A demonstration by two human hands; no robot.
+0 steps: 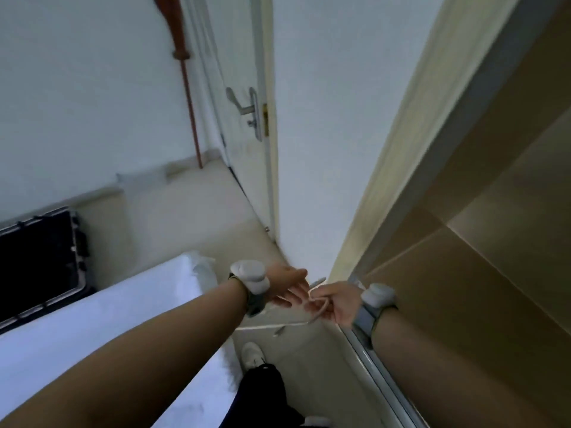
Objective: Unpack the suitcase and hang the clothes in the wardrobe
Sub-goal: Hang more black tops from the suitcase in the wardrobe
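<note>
One open suitcase (37, 261) lies on the floor at far left, beyond the bed (92, 329) edge. The left hand (289, 287) reaches right, fingers straight, grip apart. One white hanger (272, 326) hangs between the two hands, its long bar running leftward under the left hand. The right hand (335, 304) is nearer, its grip clamped near the hook. One wardrobe (479, 273) stands open at right.

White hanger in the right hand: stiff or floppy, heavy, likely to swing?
Probably light: the right hand holds the white hanger by its hook alone, fingers curled round it. Likely stiff: its thin bar runs straight with nothing under it. Held only at the hook, it may swing or twist; the left hand is open beside it.
</note>
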